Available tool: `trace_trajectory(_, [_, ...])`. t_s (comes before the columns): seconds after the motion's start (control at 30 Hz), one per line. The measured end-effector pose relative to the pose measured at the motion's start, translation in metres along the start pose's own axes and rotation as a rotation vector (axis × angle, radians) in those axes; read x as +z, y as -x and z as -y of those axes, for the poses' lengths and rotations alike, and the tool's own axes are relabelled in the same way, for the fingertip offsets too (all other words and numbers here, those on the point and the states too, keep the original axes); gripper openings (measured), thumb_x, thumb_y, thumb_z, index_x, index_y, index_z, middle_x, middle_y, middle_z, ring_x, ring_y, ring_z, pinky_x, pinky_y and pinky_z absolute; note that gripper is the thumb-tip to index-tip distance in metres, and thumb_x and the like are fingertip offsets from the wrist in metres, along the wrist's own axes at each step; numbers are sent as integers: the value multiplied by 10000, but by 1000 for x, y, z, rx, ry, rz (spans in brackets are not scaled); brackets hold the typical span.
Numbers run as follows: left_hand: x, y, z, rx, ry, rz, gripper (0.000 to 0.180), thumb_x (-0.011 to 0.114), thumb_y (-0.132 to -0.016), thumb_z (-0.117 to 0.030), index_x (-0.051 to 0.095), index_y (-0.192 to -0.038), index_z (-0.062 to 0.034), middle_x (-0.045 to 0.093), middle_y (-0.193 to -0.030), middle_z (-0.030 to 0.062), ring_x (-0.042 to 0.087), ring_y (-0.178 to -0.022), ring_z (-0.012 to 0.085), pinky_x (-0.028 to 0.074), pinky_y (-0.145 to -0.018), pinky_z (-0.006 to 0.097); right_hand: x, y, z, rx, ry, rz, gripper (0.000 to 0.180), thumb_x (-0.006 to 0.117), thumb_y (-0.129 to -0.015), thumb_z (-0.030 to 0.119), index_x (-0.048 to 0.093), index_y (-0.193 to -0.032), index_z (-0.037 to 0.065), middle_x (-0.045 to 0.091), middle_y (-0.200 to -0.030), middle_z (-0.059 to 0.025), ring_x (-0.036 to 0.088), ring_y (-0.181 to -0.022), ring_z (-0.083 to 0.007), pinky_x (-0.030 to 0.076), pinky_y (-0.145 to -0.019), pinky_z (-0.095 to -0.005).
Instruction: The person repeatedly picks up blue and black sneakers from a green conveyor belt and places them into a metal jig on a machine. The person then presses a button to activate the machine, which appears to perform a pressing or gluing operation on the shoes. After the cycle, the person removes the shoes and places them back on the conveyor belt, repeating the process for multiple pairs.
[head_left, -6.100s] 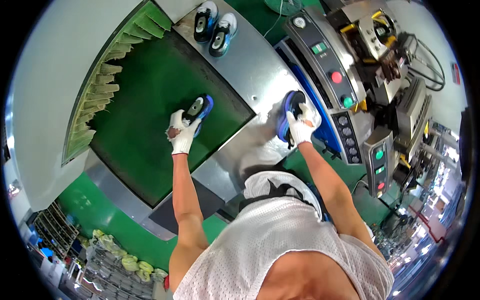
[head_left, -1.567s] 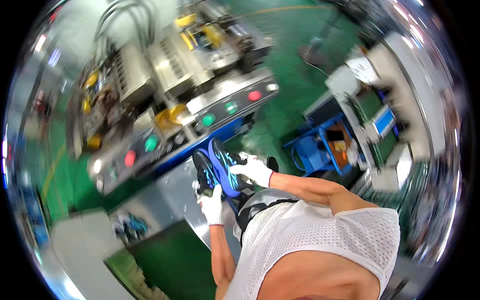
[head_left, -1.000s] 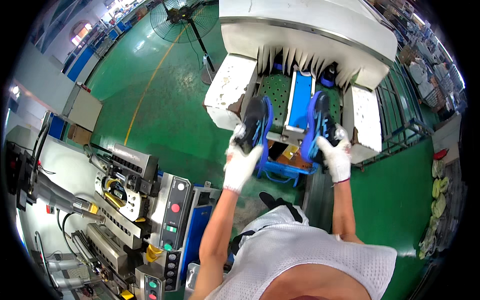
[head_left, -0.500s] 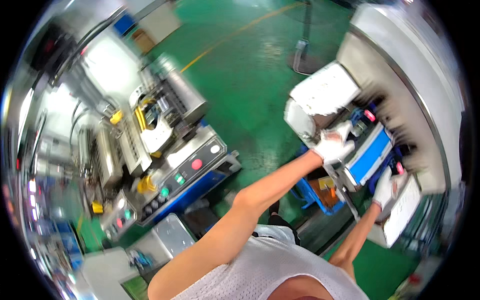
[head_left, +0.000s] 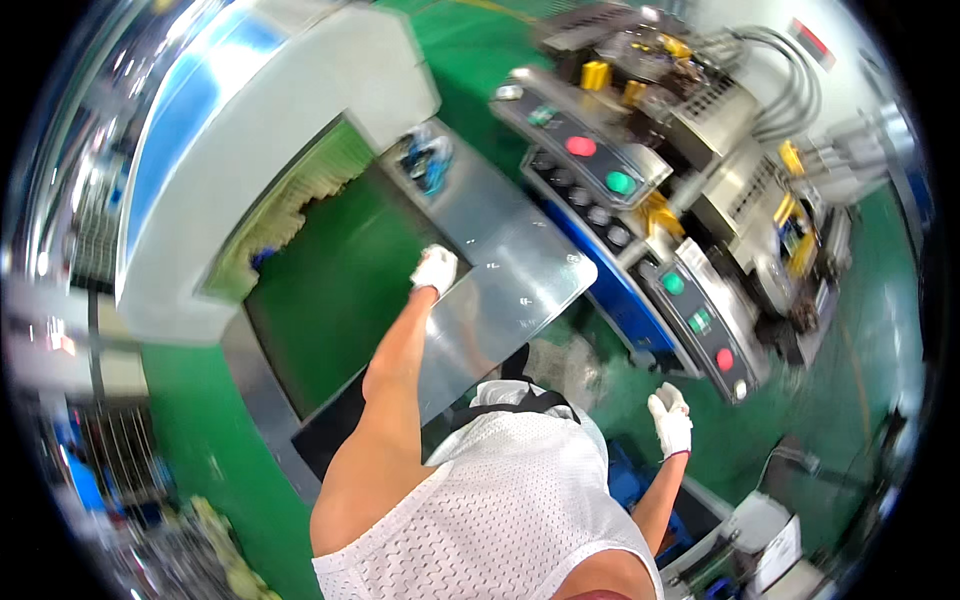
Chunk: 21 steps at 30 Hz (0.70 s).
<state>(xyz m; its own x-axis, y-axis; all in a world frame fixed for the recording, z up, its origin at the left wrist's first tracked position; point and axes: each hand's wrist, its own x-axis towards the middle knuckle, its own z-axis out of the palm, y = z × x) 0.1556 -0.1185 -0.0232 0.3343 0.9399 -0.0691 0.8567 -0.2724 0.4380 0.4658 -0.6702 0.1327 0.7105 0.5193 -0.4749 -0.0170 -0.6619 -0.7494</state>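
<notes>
**Gloved hands empty between conveyor and control panel**

Nearest the camera is the person's white mesh vest [head_left: 500, 520], with both bare forearms rising out of it. The right hand [head_left: 671, 421], in a white glove, hangs low over the green floor [head_left: 790, 440], just beside the lower end of the blue-fronted control panel [head_left: 690, 310]. It holds nothing; its fingers [head_left: 668, 398] look loosely gathered and slightly curled, touching no surface that can be made out.

Further out, the left arm stretches forward and the gloved left hand [head_left: 435, 268] rests at the edge where the steel tabletop [head_left: 520, 270] meets the green conveyor belt [head_left: 335, 290]. Its fingers appear bent downward onto that edge, but motion blur keeps it unclear whether they press flat or curl; nothing shows between them. The hand seems placed there as a brace or a reach toward the belt, judging from the straight arm.

Beyond the hand, a pair of blue and white shoes [head_left: 425, 162] lies on the far end of the steel tabletop, well apart from both hands and close to the mouth of the white tunnel housing [head_left: 270, 120], where a fringe of pale curtain strips [head_left: 300, 195] hangs over the belt.

Farthest away to the right stands a machine [head_left: 700, 110] with red and green push buttons, yellow fittings and grey cable hoses.
</notes>
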Motion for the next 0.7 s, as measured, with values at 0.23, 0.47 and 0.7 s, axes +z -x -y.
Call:
trace_trajectory(0.23, [-123,24,148,-583,125,-108,415,693,-895,-278,642,-1287,-153,630,-1343,139,587,-1272,348,450,-1069,512,104,-97,112,15,248,224,593,726,-917,136,493,-1436,-31,593,-1407,-239,605,-1291,-309,481,-1076,-387])
trace_trajectory(0.47, [-126,3,313,-715,30,-343,547,629,-936,-203,475,-1461,-221,427,-1537,120,451,-1391,359,402,-1037,649,196,-144,192,-59,612,441,566,733,-899,169,534,-1394,-21,649,-1327,-250,642,-1251,-310,520,-1027,-374])
trace_trajectory(0.7, [-224,-164,493,-752,-392,-639,600,612,-906,-386,515,-1420,-92,502,-1412,195,518,-1283,393,469,-968,581,240,-133,235,149,1033,483,608,687,-933,317,510,-1429,14,672,-1336,-162,650,-1239,-255,505,-1024,-379])
